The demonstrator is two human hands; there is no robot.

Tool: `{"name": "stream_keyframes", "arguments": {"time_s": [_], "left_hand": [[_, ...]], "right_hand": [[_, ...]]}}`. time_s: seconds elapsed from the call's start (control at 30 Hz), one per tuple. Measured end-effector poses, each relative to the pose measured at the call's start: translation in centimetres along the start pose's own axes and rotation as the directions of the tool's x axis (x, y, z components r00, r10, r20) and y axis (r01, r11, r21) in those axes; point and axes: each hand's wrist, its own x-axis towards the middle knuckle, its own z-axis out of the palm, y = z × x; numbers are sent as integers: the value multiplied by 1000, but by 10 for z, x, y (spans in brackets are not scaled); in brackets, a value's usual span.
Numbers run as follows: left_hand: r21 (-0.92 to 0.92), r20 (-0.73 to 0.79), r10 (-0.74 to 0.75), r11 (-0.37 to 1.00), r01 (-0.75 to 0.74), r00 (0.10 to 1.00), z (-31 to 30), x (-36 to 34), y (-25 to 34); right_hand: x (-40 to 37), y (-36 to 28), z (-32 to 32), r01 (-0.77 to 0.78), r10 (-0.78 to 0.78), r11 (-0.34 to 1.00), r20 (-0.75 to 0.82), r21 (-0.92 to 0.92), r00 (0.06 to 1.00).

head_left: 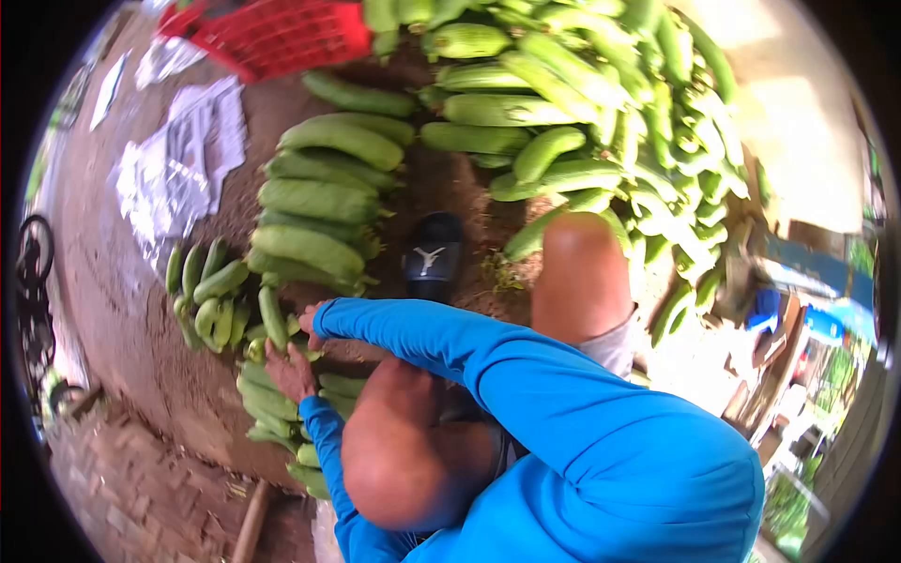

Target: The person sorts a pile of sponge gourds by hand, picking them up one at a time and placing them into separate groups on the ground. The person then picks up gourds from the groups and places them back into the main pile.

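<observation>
My left hand (293, 372) is at the lower end of a small green gourd (272, 317), its fingers closed about that end. Just right of the gourd is my right hand (310, 324), bent at the wrist and partly covered by its blue sleeve; its fingers are hard to make out. Above both hands runs a row of large green gourds (310, 246) laid side by side on the ground. To the left sits a small pile of shorter gourds (216, 314). Below my left hand, more gourds (267, 399) lie stacked beside my knee.
A large heap of green gourds (563, 94) spreads across the upper right. A red plastic crate (272, 38) stands at the top, near a crumpled plastic sheet (183, 164). My foot in a dark slide sandal (435, 253) is between the row and the heap. Woven matting (131, 479) lies lower left.
</observation>
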Motion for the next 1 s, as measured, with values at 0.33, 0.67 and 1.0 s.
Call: {"name": "stream_keyframes", "arguments": {"time_s": [0.33, 0.67, 1.0], "left_hand": [[39, 215, -149, 989, 144, 965, -5, 36, -8], [-293, 98, 704, 696, -656, 703, -50, 65, 279], [-647, 442, 862, 115, -754, -248, 23, -66, 627]], "right_hand": [[-216, 113, -146, 129, -77, 968, -234, 217, 969], [-544, 346, -35, -447, 501, 768, -865, 459, -28], [-589, 386, 20, -721, 762, 458, -648, 519, 17]]}}
